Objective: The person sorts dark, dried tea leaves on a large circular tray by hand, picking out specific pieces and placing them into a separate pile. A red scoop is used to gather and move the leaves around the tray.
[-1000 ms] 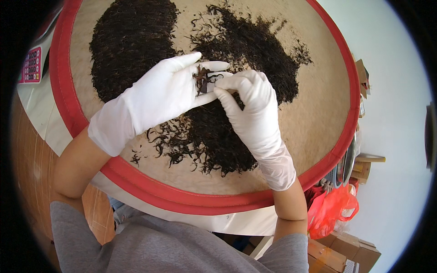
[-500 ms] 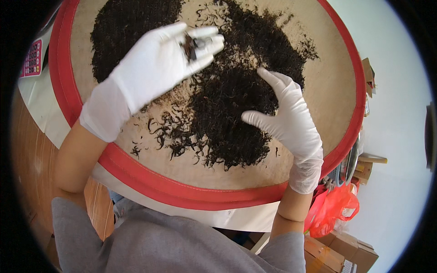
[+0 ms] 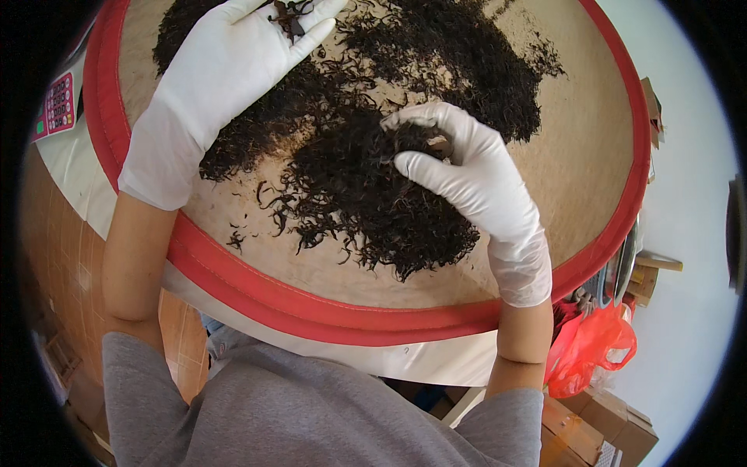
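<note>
My left hand (image 3: 226, 66), in a white glove, is palm up with its fingers partly outstretched at the upper edge of the view. A few dark curled leaf pieces (image 3: 289, 17) lie in its palm and on its fingers. My right hand (image 3: 467, 159), gloved too, reaches into the near heap of dark, twisted dried tea leaves (image 3: 373, 210). Its thumb and fingers curve round some of the leaves, with a gap between the tips. Both hands are over a round, pale tray (image 3: 576, 187) with a red cloth rim.
A larger heap of tea leaves (image 3: 467, 54) spreads over the tray's far part. Left of the tray is a pink keypad panel (image 3: 60, 101). A red plastic bag (image 3: 595, 350) and cardboard boxes (image 3: 615, 420) stand at the lower right, beside a pale wall (image 3: 685, 311).
My left hand has moved up and left, carrying its leaf pieces. My right hand has moved left into the near heap, and its spread thumb and fingers have curled in round leaves.
</note>
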Tool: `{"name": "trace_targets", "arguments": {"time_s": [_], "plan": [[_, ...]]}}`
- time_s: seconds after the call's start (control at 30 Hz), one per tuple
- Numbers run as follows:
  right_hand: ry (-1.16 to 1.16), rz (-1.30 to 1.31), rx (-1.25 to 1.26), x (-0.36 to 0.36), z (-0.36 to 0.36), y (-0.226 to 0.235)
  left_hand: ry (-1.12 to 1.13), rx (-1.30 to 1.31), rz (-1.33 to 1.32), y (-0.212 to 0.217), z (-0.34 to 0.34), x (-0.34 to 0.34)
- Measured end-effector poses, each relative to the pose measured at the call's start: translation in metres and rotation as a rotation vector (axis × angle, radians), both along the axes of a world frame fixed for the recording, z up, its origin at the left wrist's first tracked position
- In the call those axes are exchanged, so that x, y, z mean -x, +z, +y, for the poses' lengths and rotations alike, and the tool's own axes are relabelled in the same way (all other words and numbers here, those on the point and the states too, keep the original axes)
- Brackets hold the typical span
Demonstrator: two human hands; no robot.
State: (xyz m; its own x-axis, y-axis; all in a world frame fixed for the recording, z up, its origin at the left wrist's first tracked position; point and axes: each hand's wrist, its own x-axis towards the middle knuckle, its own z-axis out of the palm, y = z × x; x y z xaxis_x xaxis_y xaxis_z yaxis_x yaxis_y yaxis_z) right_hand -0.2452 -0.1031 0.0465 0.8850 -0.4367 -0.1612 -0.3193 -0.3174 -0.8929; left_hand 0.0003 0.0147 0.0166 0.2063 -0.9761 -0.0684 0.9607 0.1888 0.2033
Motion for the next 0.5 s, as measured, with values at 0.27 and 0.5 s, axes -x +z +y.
{"name": "trace_targets", "arguments": {"time_s": [0.27,0.5], "plan": [[-0.147,0.146,0.321,0.025,-0.030,0.014,0.036,-0.034,-0.040,0.001,-0.003,0.002],[0.199,0.127,0.693,0.017,0.001,0.013,-0.062,0.086,-0.166,-0.018,-0.005,-0.015]]}}
